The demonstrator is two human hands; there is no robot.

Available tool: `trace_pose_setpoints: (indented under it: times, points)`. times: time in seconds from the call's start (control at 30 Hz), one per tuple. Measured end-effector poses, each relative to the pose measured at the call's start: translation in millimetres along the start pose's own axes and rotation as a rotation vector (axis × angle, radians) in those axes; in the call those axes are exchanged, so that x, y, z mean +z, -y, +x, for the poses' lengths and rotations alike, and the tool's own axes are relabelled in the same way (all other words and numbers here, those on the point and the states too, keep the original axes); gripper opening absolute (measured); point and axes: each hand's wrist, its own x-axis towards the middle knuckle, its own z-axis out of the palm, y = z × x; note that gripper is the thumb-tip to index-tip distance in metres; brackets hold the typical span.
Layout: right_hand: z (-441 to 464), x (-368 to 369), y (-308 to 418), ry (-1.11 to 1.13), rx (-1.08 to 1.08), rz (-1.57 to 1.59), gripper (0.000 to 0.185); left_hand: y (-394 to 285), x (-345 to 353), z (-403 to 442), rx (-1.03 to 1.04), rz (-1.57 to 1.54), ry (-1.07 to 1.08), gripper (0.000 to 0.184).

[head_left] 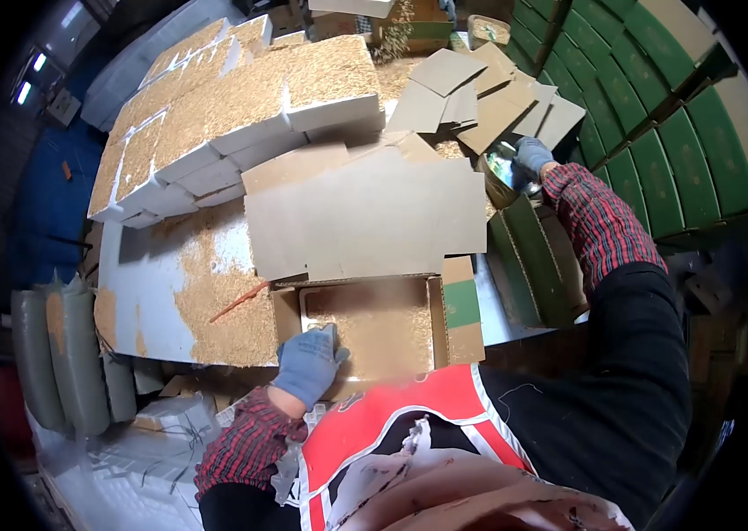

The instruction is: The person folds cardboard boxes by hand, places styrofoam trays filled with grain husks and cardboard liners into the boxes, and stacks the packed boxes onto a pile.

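Note:
My left hand (307,365), in a blue-grey glove, is closed on the near left side of an open cardboard box (287,315). In the box lies a white tray (305,305) holding tan, flaky material that looks like wood shavings (374,332). My right hand (533,157), also gloved, reaches far out to the right. Its fingers are curled beside a shiny, crinkled plastic piece (501,165) in a green-sided carton (515,257); what they hold is hidden. The box's wide grey flap (365,212) stands open away from me.
White foam blocks (254,133) topped with shavings are stacked at the back left. Loose cardboard sheets (444,75) lie behind the flap. Green cartons (666,142) rise in a wall on the right. A red stick-like tool (239,302) rests on the shavings-strewn table (139,305).

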Motion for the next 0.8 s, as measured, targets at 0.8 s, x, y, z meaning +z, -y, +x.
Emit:
trace_pose_setpoints:
  times: [0.8]
  points:
    - [-390,11,210,-0.434,-0.737,0.363,0.046,56,-91,195,0.372,-0.227,-0.544,0.030]
